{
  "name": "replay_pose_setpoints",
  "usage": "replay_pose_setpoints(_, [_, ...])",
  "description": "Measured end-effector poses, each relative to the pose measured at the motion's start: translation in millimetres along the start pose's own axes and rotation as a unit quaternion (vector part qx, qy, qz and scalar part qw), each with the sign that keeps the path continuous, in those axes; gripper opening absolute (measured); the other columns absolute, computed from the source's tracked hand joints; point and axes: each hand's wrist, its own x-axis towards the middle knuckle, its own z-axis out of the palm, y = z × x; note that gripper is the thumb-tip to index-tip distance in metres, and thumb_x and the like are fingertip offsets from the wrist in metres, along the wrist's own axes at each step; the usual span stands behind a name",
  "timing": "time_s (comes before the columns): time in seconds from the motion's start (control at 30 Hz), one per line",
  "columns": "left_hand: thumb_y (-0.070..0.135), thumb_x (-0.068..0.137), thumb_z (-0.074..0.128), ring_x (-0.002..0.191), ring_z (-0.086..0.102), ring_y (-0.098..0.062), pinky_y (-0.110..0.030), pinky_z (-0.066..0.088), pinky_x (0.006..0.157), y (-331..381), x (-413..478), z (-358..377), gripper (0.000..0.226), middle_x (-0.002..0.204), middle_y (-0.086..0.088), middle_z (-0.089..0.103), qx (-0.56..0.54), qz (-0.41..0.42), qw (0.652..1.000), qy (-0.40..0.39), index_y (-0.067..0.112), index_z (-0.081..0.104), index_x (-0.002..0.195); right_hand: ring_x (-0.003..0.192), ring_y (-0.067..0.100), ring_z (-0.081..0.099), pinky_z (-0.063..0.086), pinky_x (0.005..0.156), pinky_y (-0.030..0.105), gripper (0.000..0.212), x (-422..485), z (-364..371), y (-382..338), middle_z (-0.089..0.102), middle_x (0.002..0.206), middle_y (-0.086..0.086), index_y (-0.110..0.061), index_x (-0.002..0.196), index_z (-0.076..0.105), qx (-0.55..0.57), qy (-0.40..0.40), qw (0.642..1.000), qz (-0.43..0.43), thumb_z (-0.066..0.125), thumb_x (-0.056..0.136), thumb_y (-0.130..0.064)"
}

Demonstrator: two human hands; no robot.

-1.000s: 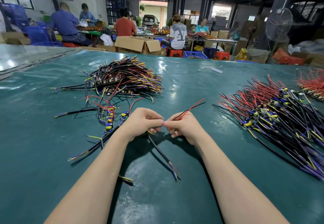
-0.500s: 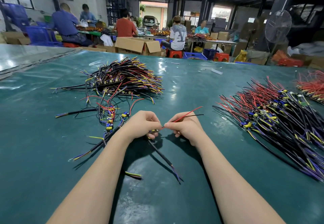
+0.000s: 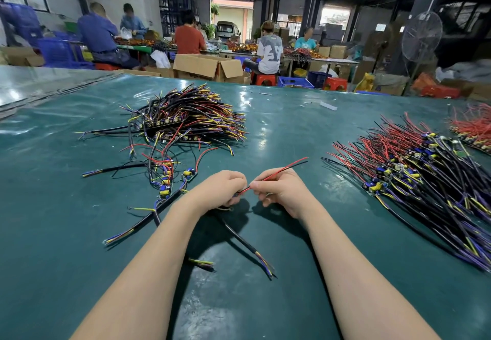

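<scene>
Left hand (image 3: 221,189) curled round wire assembly (image 3: 240,237), right hand (image 3: 281,190) pinching its red lead (image 3: 279,173), mid-table over glossy green mat (image 3: 66,233). Harness piles either side. Workshop behind: cardboard box (image 3: 207,67), pedestal fan (image 3: 421,36).

No text, label or number can be read; the dark print on a white shirt (image 3: 269,56) is too blurred, and the boxes (image 3: 204,66) show nothing legible

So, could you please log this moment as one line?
left-hand grip: holds black sheathed cable | right-hand grip: pinches thin red-and-black wire pair | surface: glossy green table
</scene>
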Motion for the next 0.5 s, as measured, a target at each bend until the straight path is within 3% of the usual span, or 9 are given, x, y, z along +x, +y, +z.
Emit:
replay_pose_setpoints(0.2, [0.02, 0.072, 0.044, 0.035, 0.029, -0.009, -0.019, 0.024, 0.041, -2.0, -2.3, -0.5, 0.018, 0.037, 0.008, 0.037, 0.031, 0.014, 0.999, -0.014, 0.018, 0.047, 0.054, 0.038, 0.007, 0.048, 0.037, 0.038, 0.016, 0.02, 1.3, 1.6, 0.0, 0.053, 0.044, -0.004, -0.006, 0.062, 0.059, -0.046, -0.01, 0.999, 0.003, 0.061, 0.079, 0.005])
replay_pose_setpoints(0.37, [0.015, 0.082, 0.05, 0.037, 0.041, 0.0, -0.014, 0.031, 0.042, -5.1, 1.7, 0.6, 0.028, 0.045, 0.01, 0.048, 0.146, 0.045, 0.988, 0.033, 0.024, 0.049, 0.056, 0.04, 0.01, 0.046, 0.036, 0.039, 0.019, 0.024, 1.6, 3.0, 3.4, 0.051, 0.045, -0.001, -0.012, 0.057, 0.06, -0.084, 0.033, 0.996, -0.004, 0.066, 0.076, 0.002])
replay_pose_setpoints(0.5, [0.015, 0.085, 0.049, 0.038, 0.043, 0.001, -0.014, 0.031, 0.043, -5.9, 2.3, 0.8, 0.027, 0.039, 0.016, 0.049, 0.154, 0.053, 0.986, 0.039, 0.024, 0.049, 0.059, 0.039, 0.012, 0.042, 0.032, 0.039, 0.019, 0.035, 2.2, 2.3, 5.1, 0.048, 0.045, 0.002, -0.018, 0.044, 0.061, -0.077, 0.073, 0.994, -0.024, 0.07, 0.072, 0.001])
